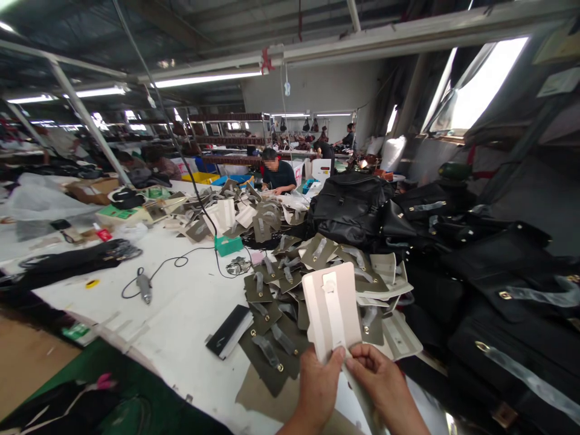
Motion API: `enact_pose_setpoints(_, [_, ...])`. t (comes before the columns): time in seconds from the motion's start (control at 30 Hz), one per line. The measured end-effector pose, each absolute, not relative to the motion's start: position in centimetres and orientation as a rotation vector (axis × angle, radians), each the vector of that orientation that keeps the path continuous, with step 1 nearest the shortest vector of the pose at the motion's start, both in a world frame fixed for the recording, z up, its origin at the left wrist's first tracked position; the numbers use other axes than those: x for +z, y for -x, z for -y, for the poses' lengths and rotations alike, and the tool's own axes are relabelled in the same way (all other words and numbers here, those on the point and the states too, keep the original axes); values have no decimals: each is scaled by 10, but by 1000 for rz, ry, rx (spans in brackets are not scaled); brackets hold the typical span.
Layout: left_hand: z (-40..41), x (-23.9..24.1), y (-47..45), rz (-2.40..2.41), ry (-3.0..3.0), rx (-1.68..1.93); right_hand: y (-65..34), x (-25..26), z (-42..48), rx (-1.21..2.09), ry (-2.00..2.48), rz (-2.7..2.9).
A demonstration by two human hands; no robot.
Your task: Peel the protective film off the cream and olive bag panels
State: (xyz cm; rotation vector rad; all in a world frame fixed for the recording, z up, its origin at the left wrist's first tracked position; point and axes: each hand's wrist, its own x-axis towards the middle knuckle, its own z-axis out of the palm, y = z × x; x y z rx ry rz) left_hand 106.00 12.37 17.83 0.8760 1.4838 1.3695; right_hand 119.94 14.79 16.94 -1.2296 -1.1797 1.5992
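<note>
A cream-coloured bag panel (317, 308) with a lighter strip down its middle stands raised above the table's right side. My left hand (318, 377) grips its lower edge, thumb pressed on the strip. My right hand (380, 377) pinches the panel's lower right part, close beside the left thumb. Part of the lower end is hidden by my fingers. Behind and left of the hands lies a heap of olive-grey panels (267, 356) with plastic-wrapped handles and gold-coloured rings. A black notebook-like item (230, 331) rests left of that heap.
Black bags (353, 205) are piled along the right. A corded grey tool (144, 287), a yellow tape roll (92, 283) and a green box (228, 245) lie on the white table (181, 338). Another person (278, 172) sits across the table behind more panels (222, 214).
</note>
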Motion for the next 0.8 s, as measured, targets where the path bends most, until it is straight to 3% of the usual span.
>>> enact_pose_setpoints(0.17, [-124, 178, -1059, -1524, -884, 1361, -1200, 170, -150, 1646, 1252, 1264])
enact_pose_setpoints(0.53, [-126, 196, -1054, -1598, -865, 1313, -1185, 196, -141, 1265, 1389, 1698])
enact_pose_setpoints(0.8, [-130, 180, -1054, -1507, -861, 1360, -1184, 188, -135, 1129, 1342, 1826])
